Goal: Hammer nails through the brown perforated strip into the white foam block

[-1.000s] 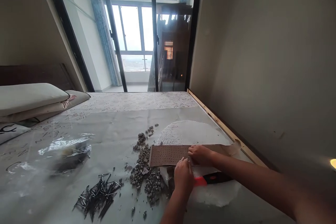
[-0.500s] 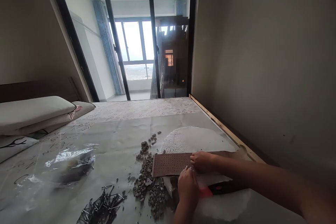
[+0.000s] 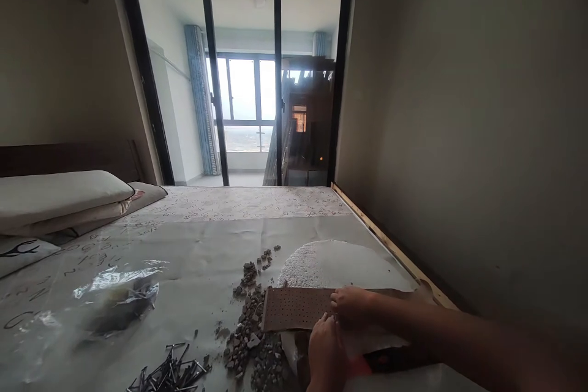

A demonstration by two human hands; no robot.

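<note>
The right hand (image 3: 351, 306) is lying on the brown perforated strip (image 3: 294, 308), fingers bent and pressing on its top face; whether it is gripping the strip cannot be told. The left hand (image 3: 325, 352) is reaching up to the strip's near edge, fingertips bunched beside the right hand; its grasp is hidden. The strip is lying flat across a white textured round sheet (image 3: 335, 263) on the covered bed (image 3: 206, 239); its left end is touching a pile of rubble (image 3: 255, 343). A red-and-black handle (image 3: 367, 364) is showing just below the hands; loose nails (image 3: 169, 373) and a clear plastic bag (image 3: 117, 297) are lying further left.
</note>
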